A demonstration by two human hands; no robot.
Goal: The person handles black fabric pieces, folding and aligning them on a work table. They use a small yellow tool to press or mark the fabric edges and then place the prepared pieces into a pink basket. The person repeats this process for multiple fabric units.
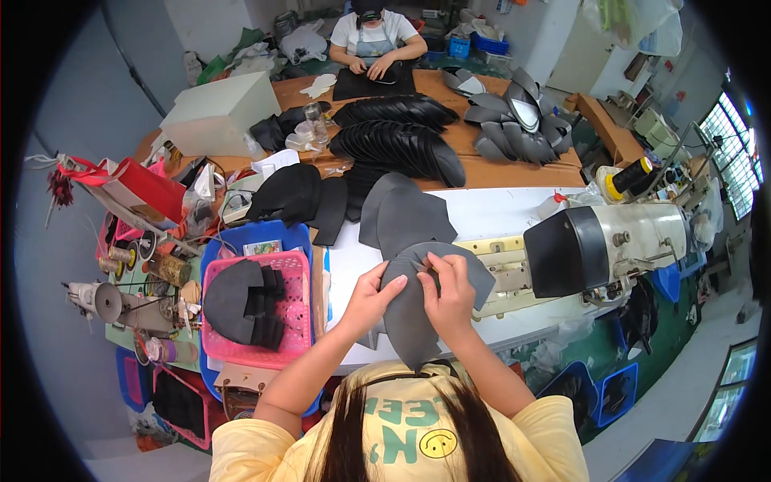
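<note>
Just in front of my chest I hold a dark grey curved panel [411,325] over the front of the white table. My left hand [374,296] grips its left side, thumb on top and fingers tucked underneath. With bent fingers my right hand [450,296] pinches the panel near its upper part; whatever lies between the fingertips is too small to make out. More dark grey panels [405,213] overlap just beyond it on the table. Right of my right hand stands a sewing machine [594,245] with a black end and a cream bed.
On the left, a pink basket [301,309] holding stacked black pieces [241,301] sits in a blue crate [233,237]. Rows of black panels [393,149] lie on the brown table [317,165]. Across it, another person [376,48] handles black material. A thread cone [630,178] stands right.
</note>
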